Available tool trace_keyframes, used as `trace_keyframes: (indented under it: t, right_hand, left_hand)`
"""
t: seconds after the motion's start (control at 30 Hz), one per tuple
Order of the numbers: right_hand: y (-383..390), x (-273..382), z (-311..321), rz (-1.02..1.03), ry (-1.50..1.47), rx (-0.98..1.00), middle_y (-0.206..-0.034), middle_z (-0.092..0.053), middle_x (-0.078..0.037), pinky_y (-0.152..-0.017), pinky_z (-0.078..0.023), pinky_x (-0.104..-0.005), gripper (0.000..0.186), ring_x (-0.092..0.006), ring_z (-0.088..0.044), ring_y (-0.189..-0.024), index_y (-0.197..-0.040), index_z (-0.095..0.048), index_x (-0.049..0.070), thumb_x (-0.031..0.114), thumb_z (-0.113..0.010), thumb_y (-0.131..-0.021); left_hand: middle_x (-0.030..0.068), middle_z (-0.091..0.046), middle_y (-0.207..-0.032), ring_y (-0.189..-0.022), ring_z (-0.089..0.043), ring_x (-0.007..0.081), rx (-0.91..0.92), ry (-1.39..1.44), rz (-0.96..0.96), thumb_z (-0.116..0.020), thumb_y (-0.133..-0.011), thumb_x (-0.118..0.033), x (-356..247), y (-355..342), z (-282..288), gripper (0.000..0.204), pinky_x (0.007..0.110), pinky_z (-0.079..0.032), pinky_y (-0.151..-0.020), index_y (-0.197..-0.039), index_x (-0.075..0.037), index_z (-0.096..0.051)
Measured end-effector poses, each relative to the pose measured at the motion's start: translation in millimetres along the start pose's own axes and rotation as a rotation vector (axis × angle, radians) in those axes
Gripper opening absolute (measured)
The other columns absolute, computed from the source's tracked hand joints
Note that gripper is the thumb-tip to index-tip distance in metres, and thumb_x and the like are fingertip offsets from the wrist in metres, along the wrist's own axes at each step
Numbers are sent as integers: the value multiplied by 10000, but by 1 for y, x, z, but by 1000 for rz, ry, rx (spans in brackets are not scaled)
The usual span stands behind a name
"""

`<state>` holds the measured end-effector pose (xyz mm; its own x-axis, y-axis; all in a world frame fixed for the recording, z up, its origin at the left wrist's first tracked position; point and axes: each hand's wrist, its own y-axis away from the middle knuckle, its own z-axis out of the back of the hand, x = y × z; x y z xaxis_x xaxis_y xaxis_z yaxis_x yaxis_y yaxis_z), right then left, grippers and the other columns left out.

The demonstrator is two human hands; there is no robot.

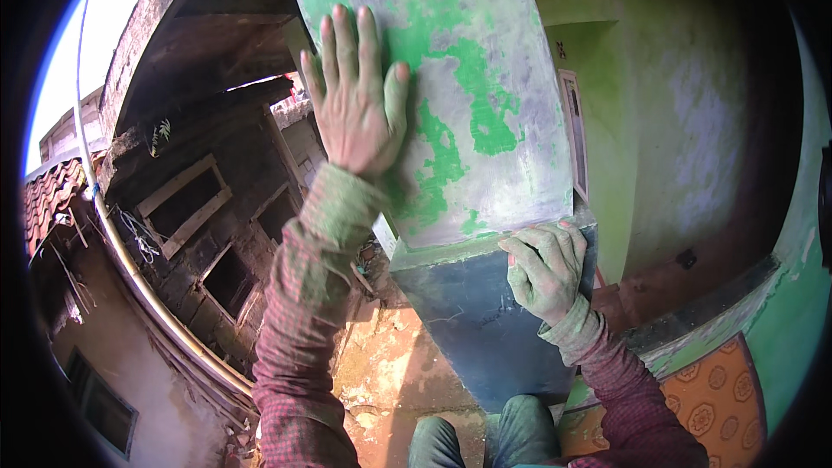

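My left hand (354, 100) lies with fingers stretched on the upper column face (485, 182), which has patchy green paint under pale whitish coating. Whether anything is under that palm is hidden. My right hand (546, 273), powdered pale, has its fingers curled over the narrow ledge (438, 243) between this face and the dark blue-grey lower section (459, 321). Both forearms wear checked maroon sleeves with dusty cuffs.
A long pale pole (126, 243) crosses the left side, beside weathered walls with openings (182, 191) and a tiled roof (52, 199). My knees (520, 433) are below, over reddish ground (390, 364). Green walls (676, 121) and an orange patterned mat (702, 390) are at right.
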<state>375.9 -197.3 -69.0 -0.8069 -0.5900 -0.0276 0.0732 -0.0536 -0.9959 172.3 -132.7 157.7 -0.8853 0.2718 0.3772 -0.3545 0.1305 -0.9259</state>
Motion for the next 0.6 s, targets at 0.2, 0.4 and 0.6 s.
trace_keyframes:
  t: [0.2, 0.4, 0.6]
  right_hand:
    - [2, 18, -6, -3, -66, 4, -1071, -650, 10, -1071, -350, -438, 273, -192, -616, -1052, -1086, -721, 172, 143, -668, -820]
    - [4, 4, 0, -20, 1, 8, -1056, -652, 10, -1075, -353, -439, 272, -193, -618, -1041, -1083, -719, 173, 148, -669, -817]
    - [1, 22, -5, -17, -121, 21, -1060, -654, 1, -1080, -345, -463, 279, -209, -618, -1041, -1082, -727, 162, 120, -675, -811]
  left_hand:
    - [142, -211, -1685, -1571, -138, 309, -62, -63, -57, -291, -1075, -487, 54, -74, 15, 688, 514, -41, -1259, -1622, -79, -210]
    - [150, -195, -1687, -1575, -121, 313, 33, 9, -89, -272, -1059, -548, 9, -11, -1, 745, 496, -39, -1259, -1624, -67, -200]
    - [171, -220, -1677, -1566, -152, 312, -60, -108, -72, -291, -1061, -545, 66, -105, 17, 750, 486, -77, -1261, -1614, -44, -215]
